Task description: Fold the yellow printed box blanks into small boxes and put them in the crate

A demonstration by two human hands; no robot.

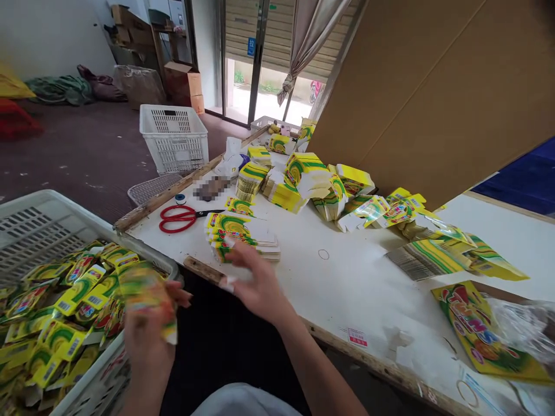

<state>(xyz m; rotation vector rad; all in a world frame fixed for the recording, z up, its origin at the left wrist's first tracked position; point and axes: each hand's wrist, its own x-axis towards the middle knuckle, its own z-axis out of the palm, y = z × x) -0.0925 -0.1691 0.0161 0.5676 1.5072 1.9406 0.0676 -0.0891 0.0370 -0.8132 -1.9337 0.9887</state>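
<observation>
My left hand (145, 341) is closed round a folded yellow-green packet (150, 300), blurred by motion, above the edge of a white crate (26, 231). That crate is full of similar filled packets (65, 312). My right hand (255, 280) is open with fingers spread, reaching over the table's front edge, its fingertips close to a stack of flat yellow-green cartons (236, 237). Nothing is in the right hand.
Red scissors (180, 218) lie left of the stack. More flat cartons (303, 182) are piled at the back of the white table (347, 277). A large brown board (425, 86) leans behind. A second white crate (173, 136) stands on the floor. A printed bag (481, 332) lies right.
</observation>
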